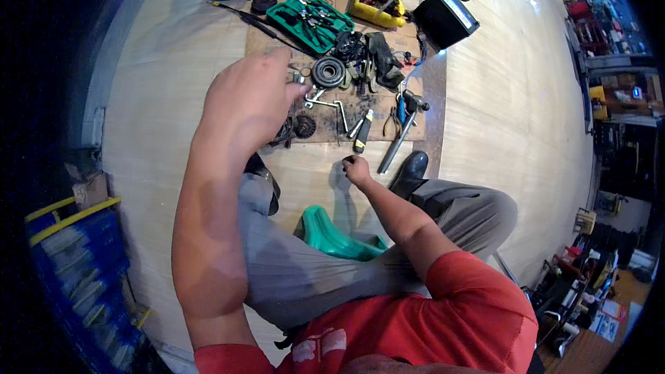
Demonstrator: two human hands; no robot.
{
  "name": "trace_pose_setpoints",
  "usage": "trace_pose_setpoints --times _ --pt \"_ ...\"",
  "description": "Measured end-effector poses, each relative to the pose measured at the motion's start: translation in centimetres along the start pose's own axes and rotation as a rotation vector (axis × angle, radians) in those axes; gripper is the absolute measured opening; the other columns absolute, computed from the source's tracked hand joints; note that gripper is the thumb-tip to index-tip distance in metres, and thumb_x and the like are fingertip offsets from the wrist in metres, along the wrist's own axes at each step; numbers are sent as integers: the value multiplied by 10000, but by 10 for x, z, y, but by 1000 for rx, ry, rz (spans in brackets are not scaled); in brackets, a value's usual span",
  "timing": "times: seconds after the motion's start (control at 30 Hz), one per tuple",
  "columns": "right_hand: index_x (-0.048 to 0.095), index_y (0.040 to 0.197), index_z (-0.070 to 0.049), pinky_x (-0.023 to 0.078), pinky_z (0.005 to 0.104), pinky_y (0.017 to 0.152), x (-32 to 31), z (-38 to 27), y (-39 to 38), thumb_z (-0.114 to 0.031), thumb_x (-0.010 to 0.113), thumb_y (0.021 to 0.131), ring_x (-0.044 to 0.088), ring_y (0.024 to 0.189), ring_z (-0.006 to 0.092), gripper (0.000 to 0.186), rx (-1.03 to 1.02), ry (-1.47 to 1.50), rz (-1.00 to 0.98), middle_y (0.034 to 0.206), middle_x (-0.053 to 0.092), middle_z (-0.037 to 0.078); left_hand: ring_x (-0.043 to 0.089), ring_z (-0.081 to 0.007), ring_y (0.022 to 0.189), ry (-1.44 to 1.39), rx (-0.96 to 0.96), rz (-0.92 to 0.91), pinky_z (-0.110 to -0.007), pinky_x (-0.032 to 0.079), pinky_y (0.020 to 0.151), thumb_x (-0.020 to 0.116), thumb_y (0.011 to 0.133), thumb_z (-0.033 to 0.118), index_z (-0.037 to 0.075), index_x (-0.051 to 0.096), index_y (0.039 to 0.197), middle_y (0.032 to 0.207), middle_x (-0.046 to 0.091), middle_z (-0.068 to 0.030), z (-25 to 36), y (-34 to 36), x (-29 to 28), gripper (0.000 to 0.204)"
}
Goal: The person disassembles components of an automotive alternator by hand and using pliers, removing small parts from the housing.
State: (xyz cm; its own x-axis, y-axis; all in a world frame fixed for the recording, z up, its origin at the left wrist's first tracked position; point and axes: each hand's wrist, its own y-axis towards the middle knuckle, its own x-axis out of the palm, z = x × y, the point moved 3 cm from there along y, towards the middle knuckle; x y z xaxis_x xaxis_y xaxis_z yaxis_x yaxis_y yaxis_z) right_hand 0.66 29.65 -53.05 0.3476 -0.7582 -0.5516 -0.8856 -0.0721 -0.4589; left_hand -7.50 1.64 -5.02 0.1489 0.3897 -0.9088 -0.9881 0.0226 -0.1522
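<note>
Hands are well apart here. Left hand (253, 93) is left of center over the cardboard's (409, 125) edge, thumb pointing right at the wrench (314, 99), which sits just off the thumb tip and seems to slant up to the right. So left's way nearer than right. There's a silver bit (296, 76) by those fingers, can't tell if it's gripped. Right hand (356, 172) is curled mid-frame, below the cutter (364, 131), with something dark (348, 161) at the fingertips; can't tell if it's pinched.
</note>
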Motion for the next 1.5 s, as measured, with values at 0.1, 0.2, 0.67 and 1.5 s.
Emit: trace_pose_setpoints --times 0.1,0.2,0.67,1.5 --pt "687 921 27 517 333 545 3 5 -1 -180 607 875 654 600 195 226 44 24 -12 718 681 120 605 -391 985 32 -17 -36 -460 482 844 659 854 254 9 593 1034 1008 649 -209 2 4 3 310" --pt "677 964 30 528 367 596 14 -18 14 -234 653 855 673 666 247 287 -51 -83 -36 785 688 165 610 -383 987 28 18 -66 -467 486 846 659 858 280 15 590 1000 1012 652 -202 8 6 5 309" --pt "481 1224 87 390 409 1008 78 -123 84 -445 736 778 501 1131 339 739 -260 -704 -150 1165 574 234 610 -385 983 37 -14 -153 -463 490 850 655 864 287 23 585 996 993 646 -201 -9 18 4 303" --pt "675 870 83 532 422 786 -9 -119 1 -392 681 701 689 844 357 504 167 -140 -32 866 681 272 638 -364 968 34 115 -91 -466 509 832 684 839 286 12 612 995 984 668 -198 11 19 19 324"
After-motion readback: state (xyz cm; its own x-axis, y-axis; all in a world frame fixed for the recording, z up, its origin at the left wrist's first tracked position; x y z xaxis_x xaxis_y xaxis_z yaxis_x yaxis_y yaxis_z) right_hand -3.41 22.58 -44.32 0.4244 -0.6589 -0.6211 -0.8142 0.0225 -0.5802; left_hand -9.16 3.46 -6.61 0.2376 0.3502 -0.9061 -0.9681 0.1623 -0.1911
